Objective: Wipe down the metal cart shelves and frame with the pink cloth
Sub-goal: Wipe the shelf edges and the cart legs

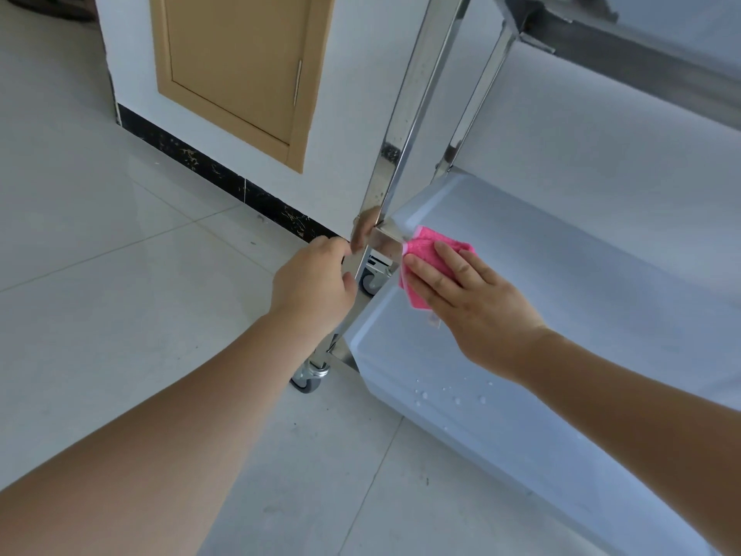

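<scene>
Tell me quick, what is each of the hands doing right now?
Left hand: closed, gripping the shiny square metal cart post.
Right hand: open, pressing the fuzzy pink cloth flat on the lower metal shelf.

We see a bright pink cloth (431,254), shiny silver cart shelves (561,282), a tan door (236,62), a white wall (132,54), black speckled trim (208,166).

— What carries everything here?
— The cart's steel shelf (581,274). A pink cloth (431,250) lies on it, just beside the corner post (405,114).
— Anything else?
— Water drops (457,399), farther from that post. A caster wheel (306,381) stands on the tiled floor (120,274) at the post's foot.
</scene>
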The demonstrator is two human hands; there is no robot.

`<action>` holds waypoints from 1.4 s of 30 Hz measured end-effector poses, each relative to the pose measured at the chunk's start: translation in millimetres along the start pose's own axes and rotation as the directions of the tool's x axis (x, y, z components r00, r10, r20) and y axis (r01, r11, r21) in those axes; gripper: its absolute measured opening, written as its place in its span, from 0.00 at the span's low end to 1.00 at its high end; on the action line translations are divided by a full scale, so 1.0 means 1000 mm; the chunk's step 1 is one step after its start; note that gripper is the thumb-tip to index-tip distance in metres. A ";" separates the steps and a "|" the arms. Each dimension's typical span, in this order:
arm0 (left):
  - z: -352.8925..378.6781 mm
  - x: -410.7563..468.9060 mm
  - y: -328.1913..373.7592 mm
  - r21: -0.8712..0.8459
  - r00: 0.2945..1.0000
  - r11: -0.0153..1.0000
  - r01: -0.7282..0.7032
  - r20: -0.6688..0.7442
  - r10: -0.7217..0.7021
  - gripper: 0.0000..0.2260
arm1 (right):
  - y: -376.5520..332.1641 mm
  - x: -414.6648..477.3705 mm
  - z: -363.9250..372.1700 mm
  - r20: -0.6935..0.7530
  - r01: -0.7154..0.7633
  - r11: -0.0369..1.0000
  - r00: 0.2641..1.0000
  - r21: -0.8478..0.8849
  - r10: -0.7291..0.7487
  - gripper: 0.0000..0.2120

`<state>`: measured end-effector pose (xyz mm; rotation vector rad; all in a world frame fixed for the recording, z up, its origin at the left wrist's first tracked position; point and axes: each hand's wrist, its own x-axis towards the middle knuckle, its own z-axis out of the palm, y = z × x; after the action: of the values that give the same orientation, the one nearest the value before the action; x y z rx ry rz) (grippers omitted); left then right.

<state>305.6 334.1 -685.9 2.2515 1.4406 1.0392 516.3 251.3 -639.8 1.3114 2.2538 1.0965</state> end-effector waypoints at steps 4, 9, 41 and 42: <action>0.002 -0.011 0.009 -0.033 0.986 0.993 -0.109 0.126 0.112 0.10 | 0.000 -0.011 0.000 0.000 -0.024 1.000 1.000 0.018 0.024 0.33; 0.013 -0.018 0.015 -0.060 0.963 0.983 -0.172 0.200 0.181 0.08 | 0.003 -0.026 0.002 -0.013 -0.025 1.000 1.000 0.012 0.025 0.34; 0.059 -0.045 0.069 -0.183 0.667 0.895 -0.407 0.609 0.429 0.11 | 0.012 -0.122 0.009 0.083 -0.118 0.992 0.989 -0.035 0.121 0.28; 0.062 -0.047 0.073 -0.186 0.655 0.888 -0.419 0.615 0.438 0.12 | 0.013 -0.126 0.008 0.082 -0.116 0.993 0.990 -0.028 0.118 0.27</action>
<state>386.1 267.9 -708.0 2.6146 0.6019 0.2758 596.2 152.5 -648.9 1.4684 2.1213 1.0818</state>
